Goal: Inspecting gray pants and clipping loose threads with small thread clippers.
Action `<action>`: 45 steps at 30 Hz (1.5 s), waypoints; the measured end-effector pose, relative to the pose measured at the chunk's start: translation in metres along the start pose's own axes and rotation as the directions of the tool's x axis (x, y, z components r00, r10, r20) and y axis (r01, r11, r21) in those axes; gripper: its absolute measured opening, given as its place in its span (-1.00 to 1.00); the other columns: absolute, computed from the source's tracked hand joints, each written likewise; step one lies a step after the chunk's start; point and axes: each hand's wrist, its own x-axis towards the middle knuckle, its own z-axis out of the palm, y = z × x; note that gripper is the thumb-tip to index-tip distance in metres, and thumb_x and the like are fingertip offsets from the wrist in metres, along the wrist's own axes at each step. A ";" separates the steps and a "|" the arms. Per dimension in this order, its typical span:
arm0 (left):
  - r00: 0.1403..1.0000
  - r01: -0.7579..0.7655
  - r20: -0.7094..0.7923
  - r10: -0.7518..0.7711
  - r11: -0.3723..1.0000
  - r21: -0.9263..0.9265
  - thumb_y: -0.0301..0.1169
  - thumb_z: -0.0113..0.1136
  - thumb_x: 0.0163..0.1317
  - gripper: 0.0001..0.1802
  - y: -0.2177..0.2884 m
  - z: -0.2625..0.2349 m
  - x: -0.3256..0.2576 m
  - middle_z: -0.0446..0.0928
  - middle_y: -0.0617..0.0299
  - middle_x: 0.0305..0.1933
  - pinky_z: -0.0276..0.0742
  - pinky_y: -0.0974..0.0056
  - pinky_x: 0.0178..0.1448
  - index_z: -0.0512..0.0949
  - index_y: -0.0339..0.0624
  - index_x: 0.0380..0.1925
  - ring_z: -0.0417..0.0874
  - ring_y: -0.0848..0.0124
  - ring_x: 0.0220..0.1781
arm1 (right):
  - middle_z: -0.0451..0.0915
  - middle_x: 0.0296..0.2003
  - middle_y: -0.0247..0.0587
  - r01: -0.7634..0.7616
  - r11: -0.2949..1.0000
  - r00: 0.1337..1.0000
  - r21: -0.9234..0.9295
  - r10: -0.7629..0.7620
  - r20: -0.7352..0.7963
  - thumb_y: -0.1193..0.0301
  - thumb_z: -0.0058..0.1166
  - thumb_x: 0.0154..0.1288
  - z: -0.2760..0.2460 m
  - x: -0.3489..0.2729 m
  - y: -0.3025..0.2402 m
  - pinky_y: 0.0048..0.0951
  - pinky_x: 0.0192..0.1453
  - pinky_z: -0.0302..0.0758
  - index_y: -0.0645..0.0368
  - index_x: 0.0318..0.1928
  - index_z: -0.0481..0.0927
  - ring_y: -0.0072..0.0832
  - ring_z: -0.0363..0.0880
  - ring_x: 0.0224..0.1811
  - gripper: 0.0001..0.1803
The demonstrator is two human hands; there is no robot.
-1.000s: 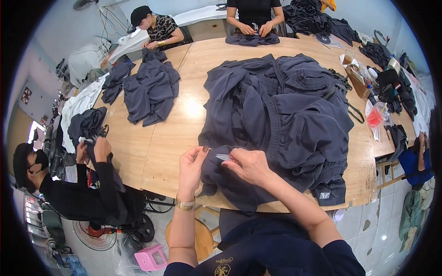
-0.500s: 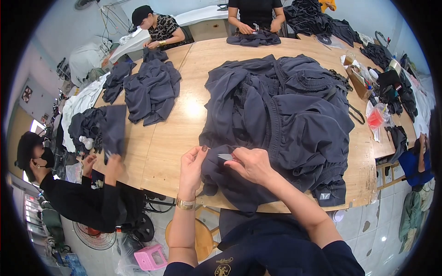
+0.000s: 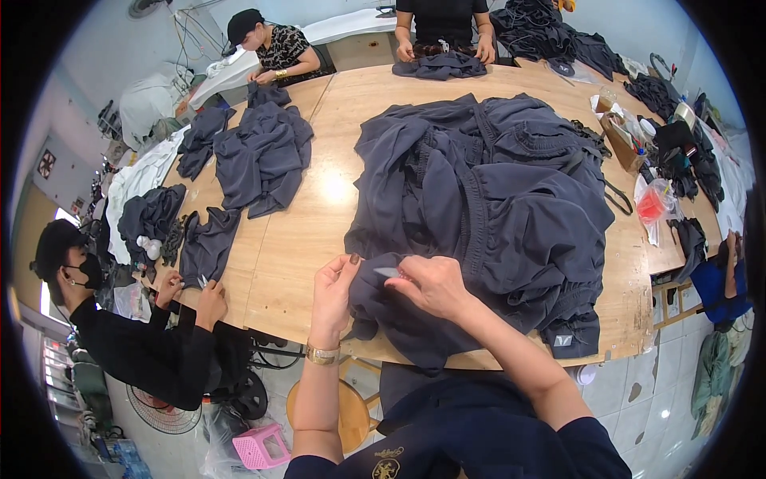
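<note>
Near the front edge of the table, my left hand (image 3: 333, 286) pinches the edge of a dark grey garment (image 3: 403, 329) between thumb and fingers. Closed around a pair of thread snips (image 3: 386, 271) is my right hand (image 3: 437, 286). The pale metal blades point left, toward my left hand, over the cloth. Most of the handle is hidden in my palm; a bit of red shows. Behind my hands lies a big heap of dark grey garments (image 3: 527, 199) with gathered elastic waistbands, and the held garment runs into it.
The wooden table (image 3: 319, 239) carries more dark garments (image 3: 263, 156) at left. A co-worker (image 3: 144, 335) works at the left edge, and two others at the far side. A cardboard box (image 3: 621, 144) and a red-filled plastic bag (image 3: 653, 203) sit at right. A stool (image 3: 335, 411) stands below.
My hands stay almost in place, the snips shifting slightly. The left co-worker has brought a raised garment down onto the table. The hands of the far co-worker in black have moved apart.
</note>
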 end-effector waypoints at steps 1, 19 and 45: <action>1.000 -0.004 -0.002 0.004 1.000 0.012 -0.38 0.08 0.34 -0.82 0.000 0.001 -0.001 0.58 0.31 -0.39 0.43 0.54 -0.35 0.53 -0.29 -0.32 0.53 0.64 -0.43 | 0.45 -0.59 -0.22 0.000 1.000 1.000 0.001 0.000 0.002 0.18 0.22 0.13 -0.001 0.001 -0.001 -0.37 -0.54 0.34 0.15 -0.48 0.47 -0.29 0.47 -0.62 -0.68; 0.965 0.080 -0.256 0.052 0.875 0.478 -0.19 0.09 0.33 -0.65 -0.034 0.004 -0.074 0.59 0.23 -0.48 0.37 0.47 -0.48 0.54 -0.32 -0.36 0.50 0.58 -0.52 | 0.44 -0.35 -0.20 0.292 0.955 0.946 0.050 -0.297 0.128 0.52 0.04 -0.04 0.014 -0.025 -0.001 -0.38 -0.25 0.31 0.18 -0.39 0.36 -0.30 0.41 -0.35 -0.84; 0.950 0.219 -0.058 -0.308 0.783 -0.583 -0.20 -0.10 0.42 -0.66 -0.063 0.024 -0.090 0.58 0.17 -0.09 0.60 0.20 0.06 0.45 -0.23 -0.04 0.64 0.37 -0.12 | 0.49 -0.26 -0.14 -0.571 0.604 0.819 0.557 0.467 0.333 0.49 -0.05 0.27 0.011 -0.036 -0.002 -0.49 -0.04 0.38 0.27 -0.18 0.28 -0.51 0.47 -0.18 -0.82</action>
